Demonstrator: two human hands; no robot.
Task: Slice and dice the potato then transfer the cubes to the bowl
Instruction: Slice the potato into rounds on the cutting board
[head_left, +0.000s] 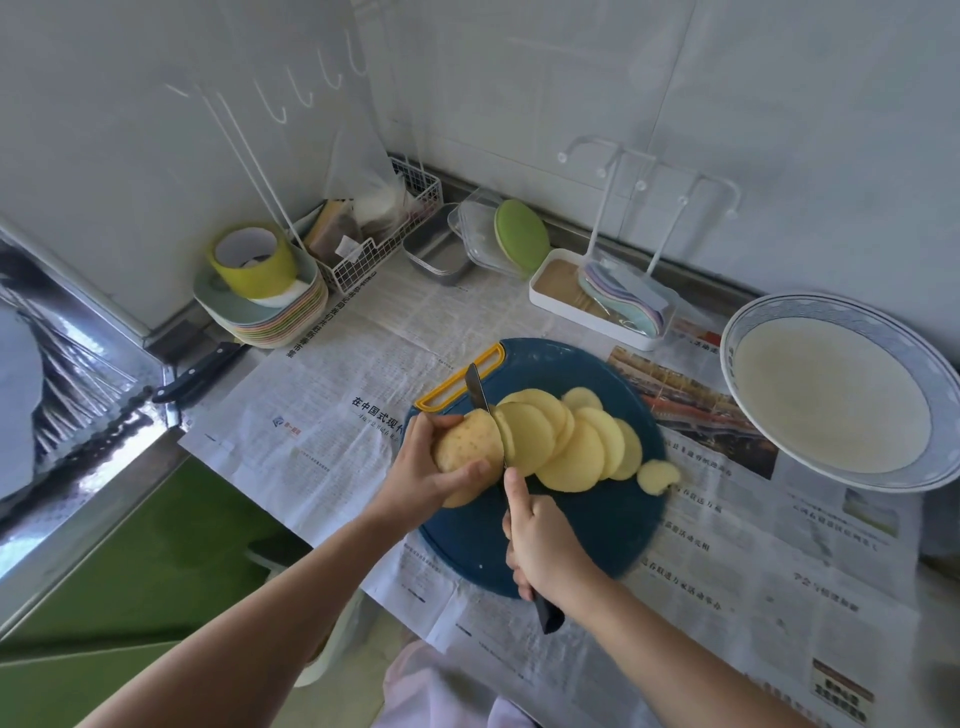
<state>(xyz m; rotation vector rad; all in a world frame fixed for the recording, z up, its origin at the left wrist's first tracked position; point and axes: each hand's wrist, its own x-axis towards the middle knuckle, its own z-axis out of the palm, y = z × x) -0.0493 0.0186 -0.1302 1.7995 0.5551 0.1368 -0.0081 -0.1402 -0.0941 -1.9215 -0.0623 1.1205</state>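
Observation:
The uncut end of a potato (465, 447) lies on a round dark-blue cutting board (587, 525), and my left hand (423, 473) grips it. My right hand (545, 551) is shut on a black-handled knife (480, 395) whose blade stands in the potato at the cut face. Several pale yellow round slices (576, 447) lean in an overlapping row to the right of the blade. A small end piece (658, 475) lies at the board's right edge. A large white bowl with a blue rim (748, 322) sits at the far right.
Newspaper (332, 405) covers the counter. At the back left stand stacked plates (270, 317) with a roll of tape, a wire basket (374, 244), a metal tray (436, 254) and a white rack tray (597, 306). A second black knife (200, 371) lies at the left edge.

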